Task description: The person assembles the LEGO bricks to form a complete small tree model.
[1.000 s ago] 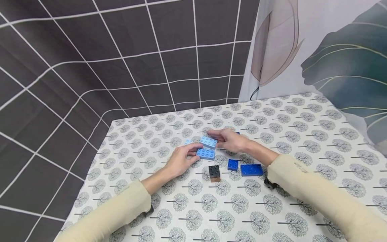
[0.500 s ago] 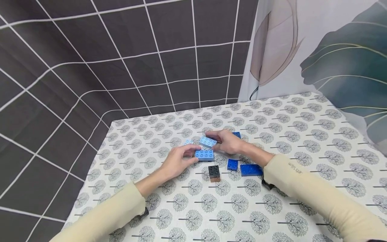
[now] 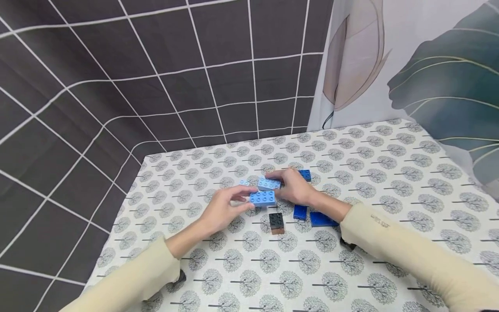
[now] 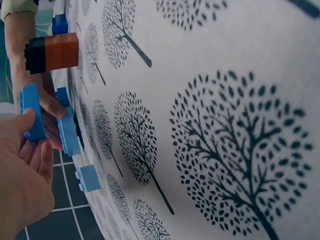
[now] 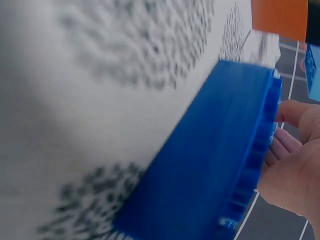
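Note:
My left hand [image 3: 223, 207] pinches a medium-blue eight-stud toy building brick [image 3: 262, 198] by its left end, thumb at the near side. In the left wrist view this brick [image 4: 33, 111] is raised off the cloth. Just behind it, my right hand [image 3: 296, 187] grips a light-blue building brick [image 3: 269, 183] from the right, its fingers at the far side and thumb at the near side. That brick [image 4: 69, 131] sits close to the cloth in the left wrist view. A small light-blue brick [image 3: 244, 182] lies beyond my left fingers.
Nearer stands a black brick [image 3: 276, 220] on a brown one [image 3: 277, 231]. A small dark-blue brick [image 3: 299, 212] and a larger one [image 3: 322, 219] lie beneath my right forearm, partly covered. Another dark-blue brick [image 3: 305, 175] is behind my right hand. Tree-patterned cloth [image 3: 288, 268] covers the table.
My left hand has drawn slightly left with the medium-blue brick. My right hand has shifted a little around the light-blue brick, and more of the dark-blue brick behind it shows.

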`<state>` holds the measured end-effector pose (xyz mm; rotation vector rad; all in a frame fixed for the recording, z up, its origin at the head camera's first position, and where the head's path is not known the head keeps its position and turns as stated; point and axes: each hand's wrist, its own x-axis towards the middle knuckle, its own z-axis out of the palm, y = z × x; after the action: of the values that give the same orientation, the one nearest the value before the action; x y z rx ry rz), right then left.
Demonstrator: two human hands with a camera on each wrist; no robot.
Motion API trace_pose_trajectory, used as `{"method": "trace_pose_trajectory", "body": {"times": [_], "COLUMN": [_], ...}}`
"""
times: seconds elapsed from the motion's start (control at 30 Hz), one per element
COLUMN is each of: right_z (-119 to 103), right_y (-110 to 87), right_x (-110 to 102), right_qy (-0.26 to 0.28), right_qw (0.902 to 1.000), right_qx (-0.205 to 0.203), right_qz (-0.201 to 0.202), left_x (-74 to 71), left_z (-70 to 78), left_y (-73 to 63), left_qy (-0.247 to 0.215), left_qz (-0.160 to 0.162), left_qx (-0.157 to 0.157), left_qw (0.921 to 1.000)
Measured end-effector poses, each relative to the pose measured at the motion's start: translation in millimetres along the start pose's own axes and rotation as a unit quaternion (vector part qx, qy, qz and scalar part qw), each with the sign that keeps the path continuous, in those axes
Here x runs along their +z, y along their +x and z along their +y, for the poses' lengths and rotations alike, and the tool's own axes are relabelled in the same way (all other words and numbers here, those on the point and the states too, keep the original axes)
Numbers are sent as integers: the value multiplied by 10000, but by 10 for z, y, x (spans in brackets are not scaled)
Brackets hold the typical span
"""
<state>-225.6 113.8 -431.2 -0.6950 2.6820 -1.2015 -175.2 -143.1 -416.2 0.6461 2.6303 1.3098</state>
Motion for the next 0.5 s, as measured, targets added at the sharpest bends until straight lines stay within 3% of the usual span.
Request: {"method": "trace_pose_trajectory", "body": {"times": [0.5], "right_z": [-159], "right_y": [-689], "right_x": [-305], "right_qy": [311], "right_qw": [9987], "right_qx": [-397], "right_qz": [89], "left_x": [-33], "left_z": [137], "left_y": [-281], "left_qy": [-381], "left_qz": [-296], "left_qx": [358], "left_qw": [9982]}}
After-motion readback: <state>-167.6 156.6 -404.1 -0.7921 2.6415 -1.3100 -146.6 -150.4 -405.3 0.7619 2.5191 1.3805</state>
